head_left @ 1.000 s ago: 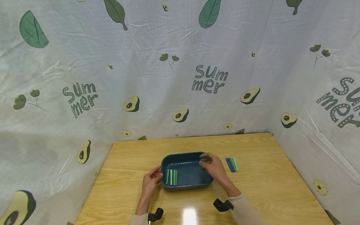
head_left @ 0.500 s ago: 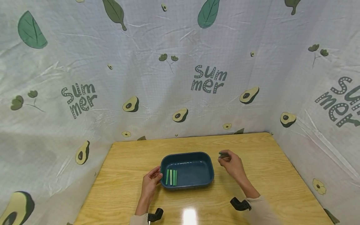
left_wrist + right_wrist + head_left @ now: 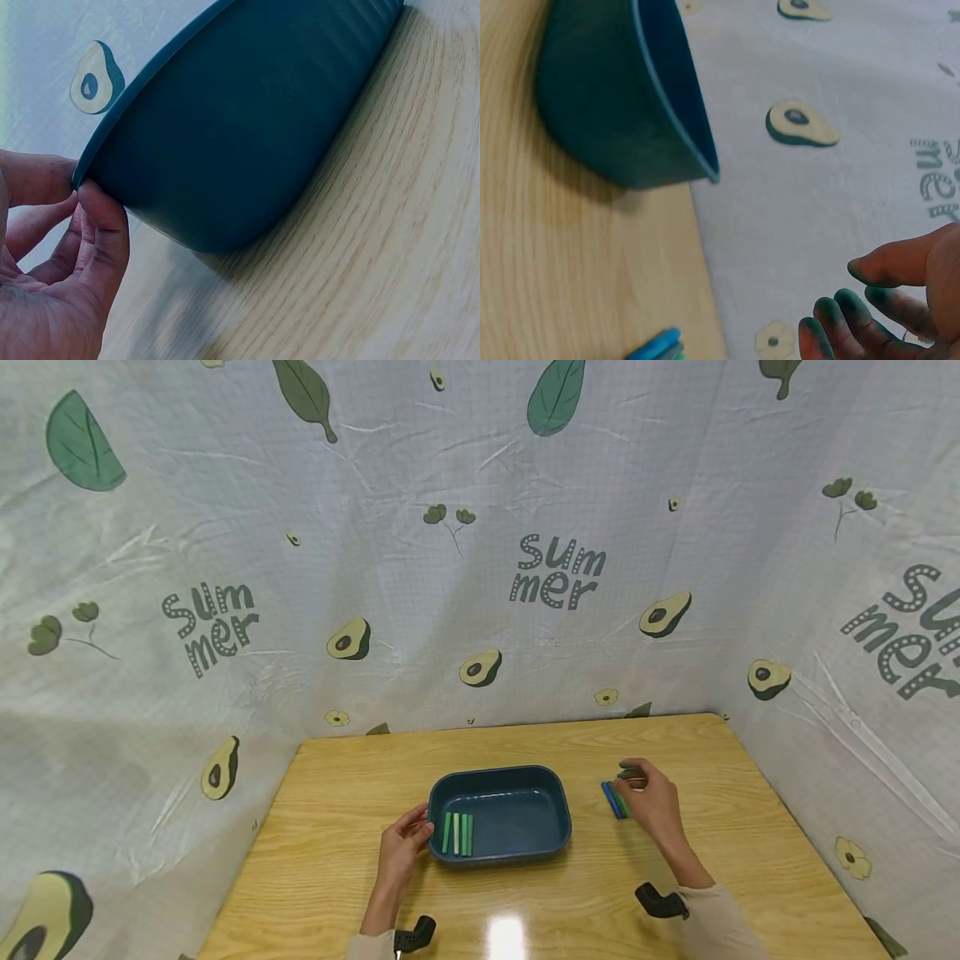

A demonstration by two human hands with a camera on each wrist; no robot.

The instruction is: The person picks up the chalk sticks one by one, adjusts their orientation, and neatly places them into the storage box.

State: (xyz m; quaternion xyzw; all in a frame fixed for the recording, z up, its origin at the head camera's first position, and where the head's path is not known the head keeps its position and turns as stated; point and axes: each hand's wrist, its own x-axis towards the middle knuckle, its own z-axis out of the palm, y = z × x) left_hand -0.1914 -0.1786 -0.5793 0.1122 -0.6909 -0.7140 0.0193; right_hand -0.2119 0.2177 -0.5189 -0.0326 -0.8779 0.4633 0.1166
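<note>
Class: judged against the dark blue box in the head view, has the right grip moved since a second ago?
Yes, rightward: the right grip was at the right end of the dark blue box; now it is past it, near the coloured sticks.

in the head view, right of centre, the right hand (image 3: 652, 800) is covering part of the sticks (image 3: 611, 800), and the bottom edge is cutting off both sleeves (image 3: 723, 928). in the right wrist view, the bottom edge is cropping the sticks. in the left wrist view, the wall of the bin (image 3: 225, 127) is hiding its inside.
</note>
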